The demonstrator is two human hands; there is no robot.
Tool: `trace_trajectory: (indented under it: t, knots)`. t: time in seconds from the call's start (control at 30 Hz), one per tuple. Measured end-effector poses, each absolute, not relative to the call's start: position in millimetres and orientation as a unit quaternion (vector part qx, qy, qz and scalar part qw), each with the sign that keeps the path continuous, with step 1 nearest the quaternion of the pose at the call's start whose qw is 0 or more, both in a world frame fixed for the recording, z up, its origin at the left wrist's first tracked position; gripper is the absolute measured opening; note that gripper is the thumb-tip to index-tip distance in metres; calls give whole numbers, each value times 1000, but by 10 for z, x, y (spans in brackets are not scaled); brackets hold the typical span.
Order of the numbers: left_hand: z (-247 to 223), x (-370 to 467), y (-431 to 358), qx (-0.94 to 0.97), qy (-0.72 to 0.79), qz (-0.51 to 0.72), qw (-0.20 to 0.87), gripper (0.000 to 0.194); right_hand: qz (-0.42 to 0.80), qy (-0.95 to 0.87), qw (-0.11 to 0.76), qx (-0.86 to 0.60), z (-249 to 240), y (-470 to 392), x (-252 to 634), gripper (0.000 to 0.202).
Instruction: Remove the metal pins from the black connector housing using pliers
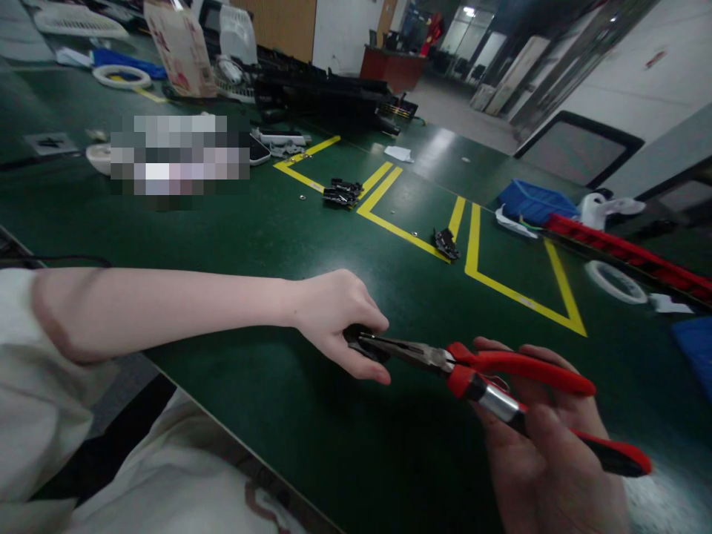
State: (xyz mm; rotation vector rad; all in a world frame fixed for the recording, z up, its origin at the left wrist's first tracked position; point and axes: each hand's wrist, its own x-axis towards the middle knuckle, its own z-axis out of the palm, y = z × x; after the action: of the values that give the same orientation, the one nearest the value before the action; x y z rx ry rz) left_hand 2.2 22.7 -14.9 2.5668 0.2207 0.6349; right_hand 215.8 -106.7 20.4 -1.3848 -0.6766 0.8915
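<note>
My left hand [340,315] is closed around a small black part [371,351], which is mostly covered by the fingers and thumb. In my right hand [550,460] is a pair of needle-nose pliers [500,386] with red and black handles, its jaws pointing left. The jaw tips reach the black part between my left thumb and forefinger. Whether the tips grip it or only touch it, I cannot tell. Farther off, similar black parts lie by the yellow tape: a cluster [343,193] near the middle and a single one [446,243] to its right.
Yellow tape [414,231] marks several bays on the green table [233,237]. At the back lie long black parts [322,93] and a paper bag [181,52]. To the right are a blue bin [537,202], a red strip [628,252] and a white ring [616,282].
</note>
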Motion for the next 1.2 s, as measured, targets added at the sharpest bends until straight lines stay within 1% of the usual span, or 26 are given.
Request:
trace_trajectory:
  t: [0.17,0.27,0.43,0.53,0.63,0.77,0.87,1.0,1.13,1.2]
  knots:
    - [-91,14,255,926,84,196,311,52,385,-364,629,-569,247,-1186,2151,52]
    - [-54,16,270,921,76,174,339,51,391,-374,627,-561,260,-1215,2138,50]
    - [-15,28,284,904,78,167,385,47,392,-307,650,-574,198,-1119,2147,53]
    - [1,28,295,890,80,167,417,42,424,-246,634,-598,135,-1058,2167,47]
    - [3,22,303,887,88,170,420,40,480,-200,611,-597,133,-1045,2149,36]
    - [-16,14,302,896,87,177,398,42,502,-185,609,-586,227,-1065,2062,31]
    - [-28,13,297,902,94,180,380,46,502,-181,611,-585,266,-1074,2025,34]
    - [-31,14,300,896,118,171,392,45,513,-162,603,-588,204,-1060,2090,43]
    - [-34,7,305,887,147,180,399,47,540,-147,592,-580,70,-973,2297,37]
    - [-38,4,306,887,152,181,397,49,557,-139,576,-582,-5,-909,2430,45]
